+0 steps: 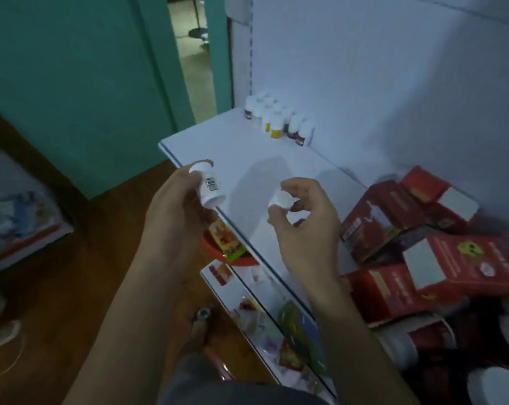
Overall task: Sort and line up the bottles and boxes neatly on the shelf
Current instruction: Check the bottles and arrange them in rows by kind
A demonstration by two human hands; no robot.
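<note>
Shelf point(247, 147): white board against a white back panel, its left and middle stretch bare.
Barcode bottle point(208, 185): small, white and capped. It is tilted with the cap up and away and a barcode label towards the camera, in the air at the front left edge of the shelf. Contents hidden.
Left hand point(171, 211): fingers and thumb curl round the barcode bottle's body.
Second bottle point(281, 200): small and white, its round white end facing the camera, in the air above the front part of the shelf. Contents hidden.
Right hand point(303, 226): thumb and fingertips pinch the second bottle, the other fingers bent.
Bottle group point(276, 121): capped white bottles stand upright in short rows at the back left corner of the shelf. Some have yellow labels, some dark. What is inside cannot be told.
Red boxes point(393, 223): heaped at odd angles on the right of the shelf, some showing white ends. All look closed.
Jar point(417, 340): white with a red label, lying below the boxes at the lower right.
Lower shelf point(265, 311): carries flat colourful packets.
Red bowl point(233, 258): under the shelf's front edge, with a bright packet in it.
</note>
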